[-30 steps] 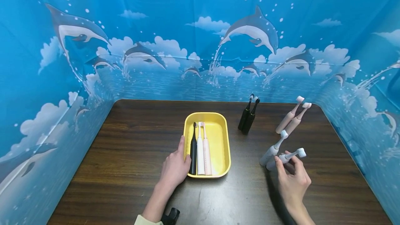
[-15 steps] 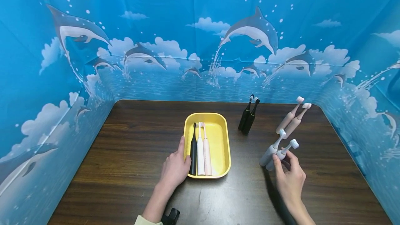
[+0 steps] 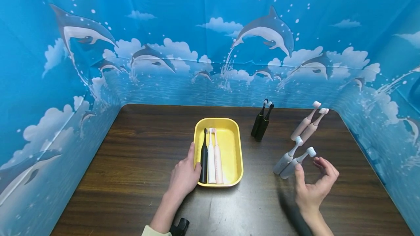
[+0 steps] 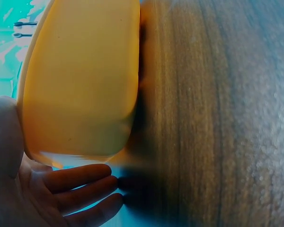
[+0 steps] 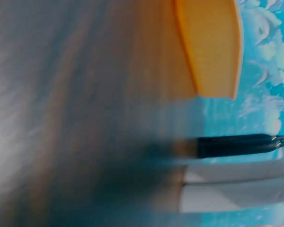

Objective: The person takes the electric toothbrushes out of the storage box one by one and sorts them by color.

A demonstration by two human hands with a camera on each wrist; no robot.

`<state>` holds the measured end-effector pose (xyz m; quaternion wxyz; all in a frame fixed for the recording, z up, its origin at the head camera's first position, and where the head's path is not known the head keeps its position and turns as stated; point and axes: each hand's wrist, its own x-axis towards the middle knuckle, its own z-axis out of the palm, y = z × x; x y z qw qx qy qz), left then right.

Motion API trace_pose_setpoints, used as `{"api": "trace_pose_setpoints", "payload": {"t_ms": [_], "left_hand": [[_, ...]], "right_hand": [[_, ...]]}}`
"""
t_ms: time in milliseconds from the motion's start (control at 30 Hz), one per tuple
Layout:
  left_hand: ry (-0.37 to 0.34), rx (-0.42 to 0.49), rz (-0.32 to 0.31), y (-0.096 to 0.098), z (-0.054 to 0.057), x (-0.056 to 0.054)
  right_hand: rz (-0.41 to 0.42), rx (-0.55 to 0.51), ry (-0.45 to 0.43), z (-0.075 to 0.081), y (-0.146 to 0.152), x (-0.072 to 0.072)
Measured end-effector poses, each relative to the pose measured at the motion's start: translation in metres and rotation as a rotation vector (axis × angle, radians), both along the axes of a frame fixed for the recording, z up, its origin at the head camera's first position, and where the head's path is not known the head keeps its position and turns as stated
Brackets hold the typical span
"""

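Observation:
My left hand (image 3: 184, 173) holds the yellow tray (image 3: 240, 156) at its left rim, the thumb over the edge and the index finger along the outside. In the left wrist view the other fingers (image 4: 80, 189) stretch out beside the tray wall. Inside the tray lie a black electric toothbrush (image 3: 203, 159), a white one (image 3: 211, 159) and a pale pink one (image 3: 218, 161) side by side. My right hand (image 3: 315, 187) is just right of two light grey electric toothbrushes, the front one (image 3: 290, 168) and the rear one (image 3: 284, 161), both upright. Its fingers are parted around nothing, thumb close to the front brush.
Two black electric toothbrushes (image 3: 260, 125) stand upright right of the tray. Farther right stand two pink ones (image 3: 305, 128), behind the grey pair. The dark wooden table (image 3: 147, 137) is bordered by a blue dolphin-print curtain (image 3: 177, 86).
The right hand first set the tilted front grey toothbrush upright beside the other one, then let go and drew back to the right with its fingers spreading. The left hand stays at the tray.

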<state>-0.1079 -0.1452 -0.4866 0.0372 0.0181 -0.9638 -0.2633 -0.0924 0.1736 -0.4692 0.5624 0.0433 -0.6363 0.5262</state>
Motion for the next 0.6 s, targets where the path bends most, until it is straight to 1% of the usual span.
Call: {"api": "trace_pose_setpoints", "payload": {"t_ms": [100, 167, 267, 333, 400, 433, 533, 600], "left_hand": [[0.0, -0.001, -0.001, 0.001, 0.0, 0.0], [0.0, -0.001, 0.0, 0.0, 0.001, 0.0], [0.001, 0.0, 0.001, 0.0, 0.001, 0.0], [-0.003, 0.003, 0.002, 0.0, 0.001, 0.0], [-0.003, 0.003, 0.002, 0.0, 0.001, 0.0], [-0.003, 0.002, 0.002, 0.0, 0.0, 0.0], [0.002, 0.003, 0.0, 0.0, 0.0, 0.0], [0.007, 0.004, 0.001, 0.0, 0.0, 0.001]], "right_hand": [[-0.03, -0.053, 0.198, 0.014, -0.013, -0.003], [-0.039, -0.058, 0.283, 0.022, -0.023, -0.003], [-0.017, -0.028, 0.362, 0.032, -0.041, -0.001], [0.008, 0.024, 0.387, 0.037, -0.053, 0.0], [0.071, 0.076, 0.41, 0.038, -0.064, 0.001], [0.095, 0.109, 0.407, 0.038, -0.068, 0.001], [0.211, 0.184, 0.404, 0.035, -0.081, -0.002], [0.268, 0.245, 0.375, 0.03, -0.086, -0.004]]}}
